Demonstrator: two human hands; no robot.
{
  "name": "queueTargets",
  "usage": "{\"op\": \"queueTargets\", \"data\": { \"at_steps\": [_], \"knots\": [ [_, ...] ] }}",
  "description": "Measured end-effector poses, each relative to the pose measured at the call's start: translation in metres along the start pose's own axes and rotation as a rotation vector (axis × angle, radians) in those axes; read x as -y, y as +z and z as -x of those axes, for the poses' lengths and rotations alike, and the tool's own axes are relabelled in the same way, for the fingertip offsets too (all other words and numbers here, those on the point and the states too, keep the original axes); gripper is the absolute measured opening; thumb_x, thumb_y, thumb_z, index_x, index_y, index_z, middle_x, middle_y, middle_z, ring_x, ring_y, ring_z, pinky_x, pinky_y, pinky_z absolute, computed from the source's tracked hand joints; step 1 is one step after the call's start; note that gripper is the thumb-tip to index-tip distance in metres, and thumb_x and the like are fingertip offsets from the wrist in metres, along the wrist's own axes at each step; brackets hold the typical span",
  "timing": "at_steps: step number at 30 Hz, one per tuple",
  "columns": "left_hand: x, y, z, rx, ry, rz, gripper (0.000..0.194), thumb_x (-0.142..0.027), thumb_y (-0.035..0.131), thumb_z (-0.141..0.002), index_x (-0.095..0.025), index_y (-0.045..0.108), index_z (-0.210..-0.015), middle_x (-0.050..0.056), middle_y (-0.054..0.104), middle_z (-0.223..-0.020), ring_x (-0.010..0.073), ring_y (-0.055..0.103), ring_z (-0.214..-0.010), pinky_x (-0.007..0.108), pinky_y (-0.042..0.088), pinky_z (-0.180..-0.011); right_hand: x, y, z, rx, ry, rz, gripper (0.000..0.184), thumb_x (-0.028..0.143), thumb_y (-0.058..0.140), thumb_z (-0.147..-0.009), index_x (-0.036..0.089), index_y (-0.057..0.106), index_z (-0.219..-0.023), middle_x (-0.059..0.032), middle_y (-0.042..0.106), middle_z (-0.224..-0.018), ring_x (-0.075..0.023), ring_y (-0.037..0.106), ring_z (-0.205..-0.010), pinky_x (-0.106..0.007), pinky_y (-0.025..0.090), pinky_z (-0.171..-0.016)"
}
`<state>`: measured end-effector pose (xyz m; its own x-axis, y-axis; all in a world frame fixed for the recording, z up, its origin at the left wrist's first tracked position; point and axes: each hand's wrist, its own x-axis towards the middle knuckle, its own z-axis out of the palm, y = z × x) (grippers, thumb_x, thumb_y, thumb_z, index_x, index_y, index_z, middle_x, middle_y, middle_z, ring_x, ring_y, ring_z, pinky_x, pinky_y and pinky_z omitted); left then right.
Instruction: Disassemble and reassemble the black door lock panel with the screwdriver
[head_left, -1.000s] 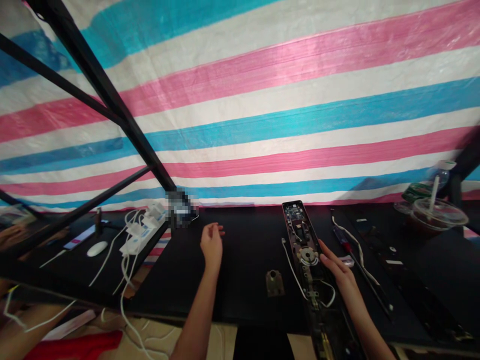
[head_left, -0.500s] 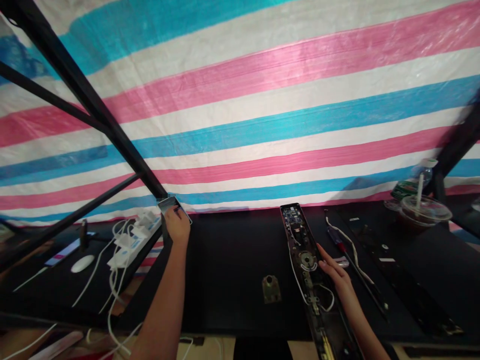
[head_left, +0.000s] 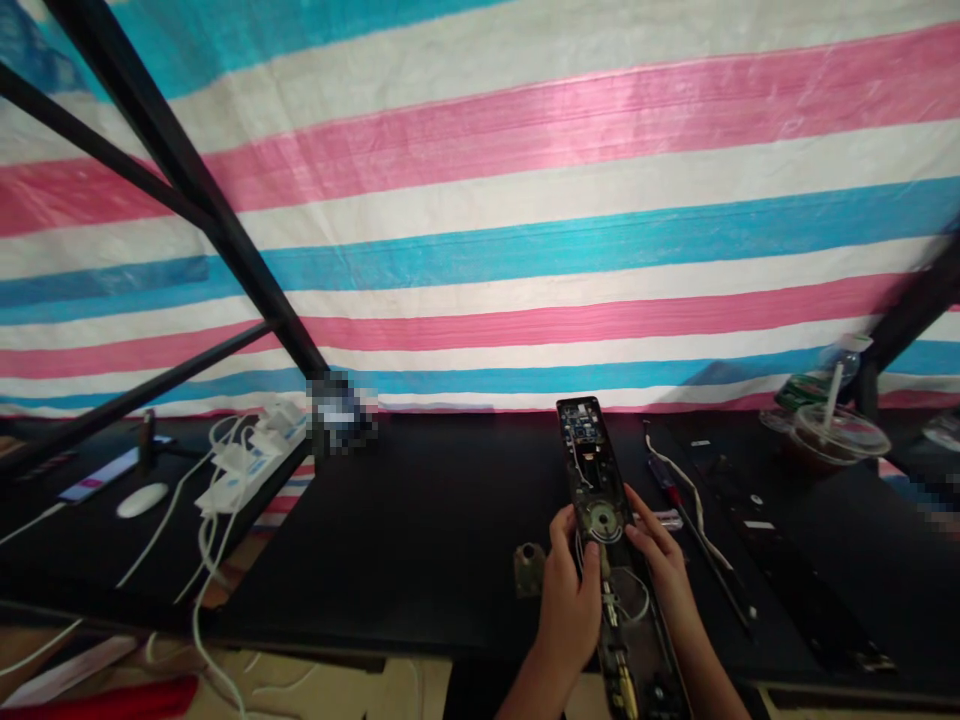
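Observation:
A long black lock panel (head_left: 592, 470) lies opened on the black table (head_left: 420, 530), showing a circuit board, a round metal part and white wires. My left hand (head_left: 568, 590) grips the panel's left edge, thumb on top near the round part. My right hand (head_left: 660, 560) holds the panel's right edge, fingers curled against it. A small square metal piece (head_left: 527, 568) sits just left of my left hand.
A red-handled screwdriver (head_left: 694, 525) and a white cable lie right of the panel, beside more black panels (head_left: 780, 570). A lidded drink cup (head_left: 832, 435) stands far right. A power strip with white plugs (head_left: 247, 460), a white mouse (head_left: 141, 499) and a phone are at left.
My left hand has come back from the far left corner of the table to the panel and taken hold of its left edge. The right hand stayed on the panel's right side.

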<state>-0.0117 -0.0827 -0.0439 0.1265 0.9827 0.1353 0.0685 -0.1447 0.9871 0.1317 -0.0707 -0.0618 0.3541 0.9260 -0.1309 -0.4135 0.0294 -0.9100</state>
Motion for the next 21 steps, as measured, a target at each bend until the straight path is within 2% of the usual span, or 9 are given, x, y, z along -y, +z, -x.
{"op": "queueTargets", "data": {
  "at_steps": [3,7,15,21],
  "knots": [
    [0.0023,0.0011,0.0001,-0.015,0.003,0.004,0.039,-0.039,0.041,-0.104,-0.022,0.048,-0.138,0.011,0.061,-0.139,0.0236,0.057,-0.129,0.040,0.041,-0.110,-0.0024,-0.0024,-0.0015,-0.009,-0.030,0.011,0.066,0.045,0.085,-0.067,0.027,0.071,-0.129,-0.0041,0.079,-0.104,-0.0306,0.071,-0.106,-0.038,0.056,-0.092],
    [0.0031,-0.0023,-0.0016,-0.030,0.012,-0.013,0.040,-0.040,0.041,-0.104,-0.022,0.049,-0.139,0.011,0.061,-0.137,0.0238,0.058,-0.126,0.039,0.042,-0.108,-0.0027,-0.0032,-0.0009,0.023,0.001,0.005,0.070,0.044,0.083,-0.071,0.028,0.065,-0.136,-0.0043,0.076,-0.117,-0.0310,0.069,-0.112,-0.040,0.054,-0.096],
    [0.0014,-0.0024,0.0010,-0.045,0.020,-0.022,0.040,-0.039,0.045,-0.103,-0.021,0.049,-0.138,0.012,0.063,-0.135,0.0245,0.060,-0.124,0.039,0.043,-0.107,-0.0006,-0.0009,0.0026,0.031,0.005,0.002,0.068,0.043,0.084,-0.071,0.028,0.065,-0.135,-0.0046,0.076,-0.117,-0.0286,0.071,-0.108,-0.036,0.056,-0.091],
    [0.0018,-0.0019,0.0026,-0.034,-0.012,0.022,0.038,-0.040,0.044,-0.103,-0.020,0.047,-0.136,0.013,0.066,-0.130,0.0239,0.063,-0.119,0.038,0.045,-0.103,0.0037,0.0030,0.0083,0.038,-0.001,-0.004,0.067,0.042,0.085,-0.069,0.029,0.067,-0.133,-0.0044,0.077,-0.114,-0.0291,0.072,-0.104,-0.039,0.055,-0.095]
  ]
}}
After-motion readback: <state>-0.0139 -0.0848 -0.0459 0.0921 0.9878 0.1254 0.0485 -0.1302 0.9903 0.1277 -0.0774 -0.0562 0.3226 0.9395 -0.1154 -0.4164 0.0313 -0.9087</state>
